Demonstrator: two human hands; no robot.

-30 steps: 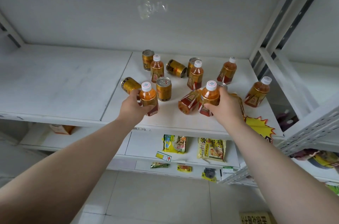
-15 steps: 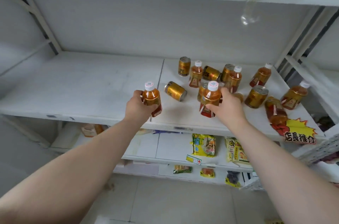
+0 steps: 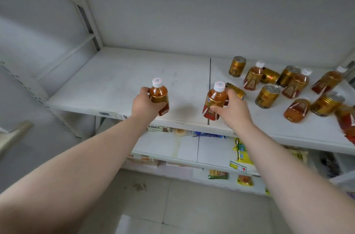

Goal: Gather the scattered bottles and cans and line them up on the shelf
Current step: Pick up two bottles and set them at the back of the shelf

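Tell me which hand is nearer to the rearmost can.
Right. The right hand, holding a bottle, is in front of the can, slightly left; the left hand, with another bottle, is much farther left.

Glossy metal cans point(image 3: 267, 96), clear plastic bottles point(image 3: 253, 76), matt white shelf point(image 3: 119, 84)

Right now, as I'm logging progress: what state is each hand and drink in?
Left hand: grips left bottle, upright.
Right hand: grips right bottle, upright.
Back-left can: standing.
Can behind right hand: on its side.
Front bottle: lying down.
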